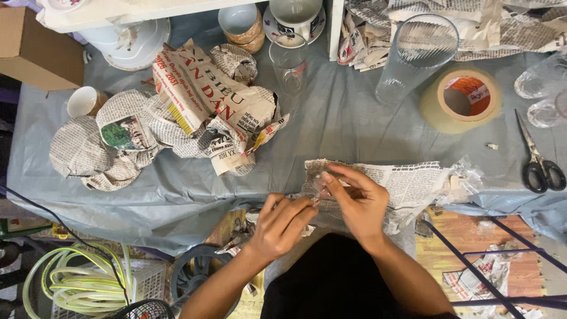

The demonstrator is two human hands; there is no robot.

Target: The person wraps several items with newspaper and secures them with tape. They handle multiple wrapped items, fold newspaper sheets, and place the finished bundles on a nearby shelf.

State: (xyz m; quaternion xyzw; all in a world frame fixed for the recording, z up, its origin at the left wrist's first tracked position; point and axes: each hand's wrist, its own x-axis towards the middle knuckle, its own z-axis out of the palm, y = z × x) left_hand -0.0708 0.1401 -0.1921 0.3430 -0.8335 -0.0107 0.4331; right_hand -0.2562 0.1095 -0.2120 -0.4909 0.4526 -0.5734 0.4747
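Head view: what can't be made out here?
- Newspaper bundle: contents hidden by the paper and by right hand.
- Left hand: fingertips meet the bundle's edge; whatever they pinch is too small to tell.
- Glasses: cut off by the right edge.
- Cups: partly hidden by the shelf.

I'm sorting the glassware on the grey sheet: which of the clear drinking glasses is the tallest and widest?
The tall ribbed clear glass beside the brown tape roll. The smaller plain clear glass to its left is narrower and shorter.
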